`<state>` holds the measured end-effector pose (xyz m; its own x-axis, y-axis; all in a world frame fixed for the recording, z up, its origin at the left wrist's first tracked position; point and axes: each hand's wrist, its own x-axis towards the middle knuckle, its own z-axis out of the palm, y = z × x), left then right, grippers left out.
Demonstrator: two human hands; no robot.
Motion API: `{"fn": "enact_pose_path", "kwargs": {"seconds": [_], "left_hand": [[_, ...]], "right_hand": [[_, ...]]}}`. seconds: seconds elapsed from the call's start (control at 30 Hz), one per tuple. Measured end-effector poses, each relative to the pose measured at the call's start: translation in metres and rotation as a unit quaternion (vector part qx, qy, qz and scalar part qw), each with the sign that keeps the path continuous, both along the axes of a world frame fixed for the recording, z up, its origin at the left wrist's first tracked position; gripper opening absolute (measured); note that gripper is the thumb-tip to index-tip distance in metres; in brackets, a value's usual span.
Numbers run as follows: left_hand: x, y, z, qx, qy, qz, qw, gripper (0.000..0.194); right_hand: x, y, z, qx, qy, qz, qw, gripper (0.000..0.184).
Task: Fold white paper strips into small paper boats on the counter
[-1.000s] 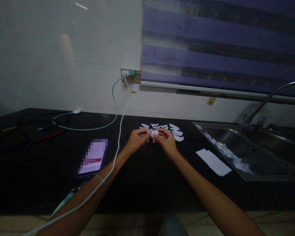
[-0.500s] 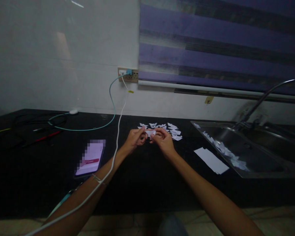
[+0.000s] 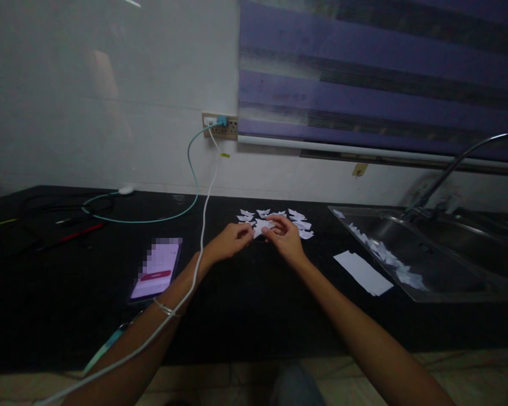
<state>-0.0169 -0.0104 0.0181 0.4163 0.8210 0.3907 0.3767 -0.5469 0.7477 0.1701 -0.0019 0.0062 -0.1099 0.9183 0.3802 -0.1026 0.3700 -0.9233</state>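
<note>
A small white folded paper boat [image 3: 260, 226] is held low over the dark counter, its near corner pointing down. My right hand [image 3: 287, 239] grips its right side, with the thumb in front and the fingers curved over behind. At the boat's left edge, my left hand [image 3: 233, 239] has its fingers pinched together; their tips meet the paper. Just behind the hands lie several finished paper boats [image 3: 297, 215] in short rows, partly hidden by my fingers.
Right of the hands lie white paper strips [image 3: 362, 272]. More folded papers [image 3: 387, 256] line the edge of the steel sink [image 3: 449, 276]. A phone [image 3: 157, 270] rests at left. A white cable [image 3: 202, 237] crosses over my left forearm; pens and a teal cable [image 3: 152, 221] lie farther left.
My left hand has shifted slightly left and its fingers have drawn in. The paper now looks wider and more spread between my hands.
</note>
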Motion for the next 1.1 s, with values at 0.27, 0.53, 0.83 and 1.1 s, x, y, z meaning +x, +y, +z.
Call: {"fn": "enact_pose_path", "kwargs": {"seconds": [0.27,0.53,0.83,1.1], "left_hand": [[0.005,-0.002,-0.005,-0.016,-0.003,-0.021,1.0,0.046],[0.01,-0.007,-0.005,-0.053,-0.022,-0.021,0.998,0.043],[0.016,-0.007,-0.006,-0.096,-0.108,-0.072,0.987,0.049],[0.018,-0.004,-0.01,-0.087,-0.063,-0.072,0.992,0.049]], "right_hand": [[-0.004,0.001,-0.003,-0.005,0.003,-0.01,1.0,0.037],[-0.007,-0.002,-0.006,-0.067,0.047,0.019,0.996,0.05],[-0.005,0.001,-0.005,-0.115,0.12,0.026,0.986,0.057],[-0.006,-0.002,-0.001,-0.096,0.088,-0.005,0.992,0.048]]}}
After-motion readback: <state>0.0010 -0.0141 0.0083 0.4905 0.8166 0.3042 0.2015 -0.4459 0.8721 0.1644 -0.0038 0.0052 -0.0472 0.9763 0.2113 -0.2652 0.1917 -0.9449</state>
